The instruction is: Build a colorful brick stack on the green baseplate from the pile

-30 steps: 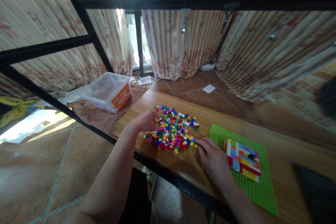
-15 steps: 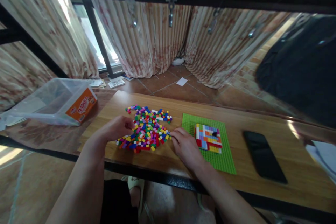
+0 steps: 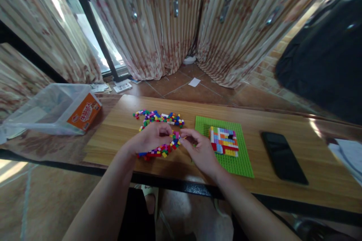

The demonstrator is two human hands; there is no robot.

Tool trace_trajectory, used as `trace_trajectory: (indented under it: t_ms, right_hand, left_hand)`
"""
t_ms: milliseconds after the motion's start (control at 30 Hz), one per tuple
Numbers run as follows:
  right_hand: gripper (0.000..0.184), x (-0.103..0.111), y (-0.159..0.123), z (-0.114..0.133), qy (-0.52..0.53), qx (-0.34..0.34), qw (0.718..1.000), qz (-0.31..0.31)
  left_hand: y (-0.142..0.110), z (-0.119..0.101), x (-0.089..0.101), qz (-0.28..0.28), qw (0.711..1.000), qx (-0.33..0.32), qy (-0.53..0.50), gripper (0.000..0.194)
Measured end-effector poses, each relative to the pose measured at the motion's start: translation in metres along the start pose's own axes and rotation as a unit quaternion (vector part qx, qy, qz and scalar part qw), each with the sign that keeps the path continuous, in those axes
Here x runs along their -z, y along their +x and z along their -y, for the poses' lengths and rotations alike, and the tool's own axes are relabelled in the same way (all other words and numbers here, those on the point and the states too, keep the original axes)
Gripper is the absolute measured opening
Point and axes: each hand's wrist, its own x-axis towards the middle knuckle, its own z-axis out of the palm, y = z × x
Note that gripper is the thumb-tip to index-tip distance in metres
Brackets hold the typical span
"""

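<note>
Over the pile of small multicoloured building bricks (image 3: 154, 115), my left hand (image 3: 152, 138) is closed, thumb and fingertips together. What it pinches, if anything, is too small to make out. Close by on the right, my right hand (image 3: 200, 151) has its thumb and forefinger pinched on a small building brick (image 3: 184, 137), whose colour is unclear. The fingertips of both hands are nearly meeting, and my left hand hides part of the pile. Right of my right hand lies a green baseplate (image 3: 244, 158), bearing a low multicoloured brick build (image 3: 223, 141) with a dark gap near its top.
A black phone (image 3: 283, 157) lies on the wooden tabletop (image 3: 113, 128) right of the baseplate. At the left stands a clear plastic bin (image 3: 56, 109) with an orange label. Papers (image 3: 345, 162) rest at the far right. Curtains (image 3: 158, 37) hang beyond the table.
My left hand has moved right across the bricks towards my right hand, which has turned so its fingertips face the left ones. The camera view has shifted slightly.
</note>
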Motion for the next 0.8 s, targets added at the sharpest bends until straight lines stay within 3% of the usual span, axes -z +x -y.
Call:
trace_trajectory:
  t_ms: [267,400,600,800]
  right_hand:
    - [0.024,0.001,0.001,-0.002,-0.007,-0.009,1.000,0.001]
    - [0.021,0.003,0.001,-0.002,-0.090,0.042,0.995,0.009]
    - [0.019,0.007,-0.001,-0.003,-0.228,0.121,0.966,0.036]
    - [0.017,0.007,-0.002,-0.001,-0.195,0.120,0.973,0.031]
  left_hand:
    - [0.003,-0.014,-0.011,0.015,0.999,-0.036,-0.011,0.011]
    - [0.003,-0.012,-0.016,-0.005,0.999,-0.033,0.029,0.014]
    - [0.003,-0.011,-0.024,-0.012,0.999,-0.008,0.041,0.014]
    - [0.003,-0.008,-0.016,-0.018,1.000,0.001,0.002,0.014]
